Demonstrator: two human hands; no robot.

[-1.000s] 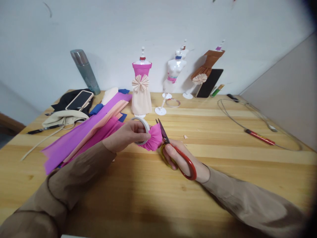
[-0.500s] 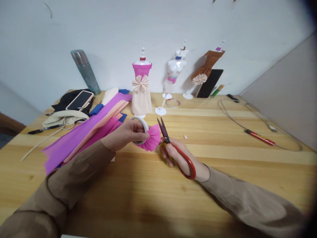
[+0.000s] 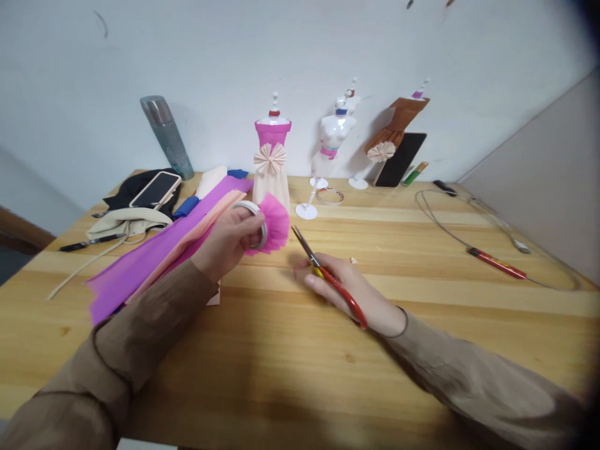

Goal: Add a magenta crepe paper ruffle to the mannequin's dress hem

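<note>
Left hand [image 3: 224,242] is closed on a pink frill [image 3: 277,225] and white ring [image 3: 264,235], presumably so pleats are held gathered; scissors [image 3: 338,287] are gripped at the frill's four o'clock by the right hand [image 3: 360,284].

Craft workspace, wooden table [image 3: 262,362] against pale wall [image 3: 225,62], miniature dress forms [image 3: 337,132] (some clothed), coloured sheets [image 3: 164,237], scissors [image 3: 341,289]
</note>
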